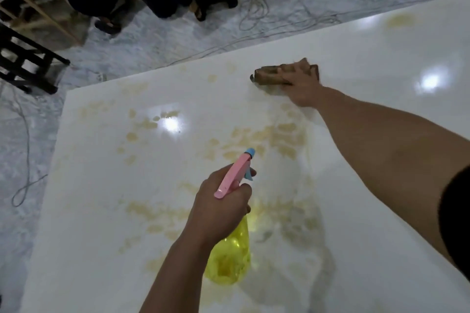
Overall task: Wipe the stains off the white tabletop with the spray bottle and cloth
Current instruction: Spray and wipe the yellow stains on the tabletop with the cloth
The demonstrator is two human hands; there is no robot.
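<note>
stained tabletop [356, 63], right hand [302, 89] pressing cloth [269, 75]

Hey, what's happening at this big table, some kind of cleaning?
Yes. A person is cleaning a glossy white tabletop covered in yellowish-brown stains. The right hand presses a crumpled brown cloth flat on the far part of the surface. The left hand holds a yellow spray bottle with a pink and blue trigger head above the table, nozzle pointing at the stains in the middle. Most stains remain.
</note>
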